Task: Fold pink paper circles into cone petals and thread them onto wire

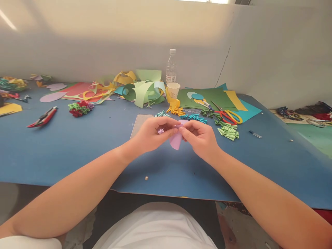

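Observation:
A piece of light purple paper [176,141] is pinched between my two hands, above the front middle of the blue table [103,162]. My left hand [155,133] grips its upper left part with thumb and fingers. From the other side, my right hand [198,135] closes on its upper right, thumb tips almost meeting. The paper's lower end hangs down, looking folded or curled. Behind the hands lie small folded paper pieces: yellow ones [176,108], blue ones [194,118] and light green ones [228,132]. A grey flat object [140,123] is partly hidden by my left hand.
Red-handled pliers [43,117] and a paper flower cluster [81,108] lie to the left. Scissors [230,117] rest on coloured sheets at the right. A paper cup [173,90] and a bottle [171,67] stand at the back. A small bead [146,178] lies near the front edge.

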Action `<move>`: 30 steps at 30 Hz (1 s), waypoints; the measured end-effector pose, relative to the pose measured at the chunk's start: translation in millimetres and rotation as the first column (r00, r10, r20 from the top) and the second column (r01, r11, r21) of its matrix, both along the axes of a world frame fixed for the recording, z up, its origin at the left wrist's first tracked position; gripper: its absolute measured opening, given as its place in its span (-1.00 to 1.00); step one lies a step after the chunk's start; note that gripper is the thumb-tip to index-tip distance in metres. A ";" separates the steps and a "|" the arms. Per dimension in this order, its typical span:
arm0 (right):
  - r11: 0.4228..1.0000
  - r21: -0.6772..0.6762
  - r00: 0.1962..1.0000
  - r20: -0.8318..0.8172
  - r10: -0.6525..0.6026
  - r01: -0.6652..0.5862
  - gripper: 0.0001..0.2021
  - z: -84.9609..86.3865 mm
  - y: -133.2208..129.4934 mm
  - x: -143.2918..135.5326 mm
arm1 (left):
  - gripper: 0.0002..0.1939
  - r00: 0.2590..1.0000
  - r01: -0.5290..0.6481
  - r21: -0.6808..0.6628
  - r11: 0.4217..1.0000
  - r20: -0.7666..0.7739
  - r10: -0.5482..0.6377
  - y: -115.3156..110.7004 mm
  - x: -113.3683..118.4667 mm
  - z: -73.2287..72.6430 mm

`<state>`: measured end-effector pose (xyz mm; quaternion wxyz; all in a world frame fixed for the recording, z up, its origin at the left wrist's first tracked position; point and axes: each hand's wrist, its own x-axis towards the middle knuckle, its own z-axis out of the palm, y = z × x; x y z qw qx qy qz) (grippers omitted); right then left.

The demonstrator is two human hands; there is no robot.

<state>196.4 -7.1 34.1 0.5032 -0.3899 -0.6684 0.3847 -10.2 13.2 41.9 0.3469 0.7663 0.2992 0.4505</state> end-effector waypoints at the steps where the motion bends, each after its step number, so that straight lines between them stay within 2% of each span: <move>1: 1.000 0.000 1.000 -0.006 0.009 -0.009 -0.84 0.7 -0.1 0.0 | -0.79 1.000 -0.001 -0.022 1.000 0.017 0.002 0.3 0.1 -1.1; 6: 0.999 0.016 0.998 -0.055 0.043 -0.042 -0.87 3.3 -1.1 -0.7 | -0.81 0.996 0.026 -0.125 0.992 0.084 -0.015 0.7 0.9 -3.9; 16: 0.997 0.075 0.999 0.043 -0.025 0.022 -0.83 1.3 0.9 -0.2 | -0.82 0.997 0.052 -0.096 0.994 0.052 -0.047 -0.1 1.0 -1.6; 19: 0.969 0.209 0.974 0.153 -0.167 0.134 -0.86 7.7 -8.1 -6.0 | -0.82 0.997 0.043 -0.117 0.992 0.064 -0.035 0.4 1.5 -3.2; 21: 0.904 0.396 0.936 0.226 -0.268 0.163 -0.91 15.4 -23.7 -14.0 | -0.81 0.997 0.047 -0.129 0.991 0.067 -0.039 0.7 1.8 -4.5; 23: 0.848 0.525 0.931 0.266 -0.252 0.080 -0.88 21.2 -47.2 -24.5 | -0.80 0.998 0.045 -0.135 0.990 0.060 -0.037 0.8 1.8 -5.3; 24: 0.825 0.565 0.940 0.278 -0.200 0.008 -0.88 21.3 -61.0 -30.1 | -0.80 0.998 0.039 -0.138 0.990 0.053 -0.032 0.6 1.6 -5.4; 26: 0.777 0.579 0.923 0.386 0.007 -0.248 -0.86 11.5 -88.8 -41.0 | -0.80 0.999 0.020 -0.143 0.990 0.033 -0.016 0.0 1.1 -4.7; 28: 0.671 0.550 0.823 0.542 0.166 -0.498 -0.82 -12.6 -111.8 -50.6 | -0.80 1.000 0.002 -0.149 0.989 0.011 0.000 -1.2 0.7 -3.3; 30: 0.577 0.534 0.724 0.672 0.154 -0.618 -0.80 -46.2 -125.3 -58.8 | -0.80 1.000 -0.011 -0.156 0.988 -0.008 0.010 -2.5 0.5 -1.6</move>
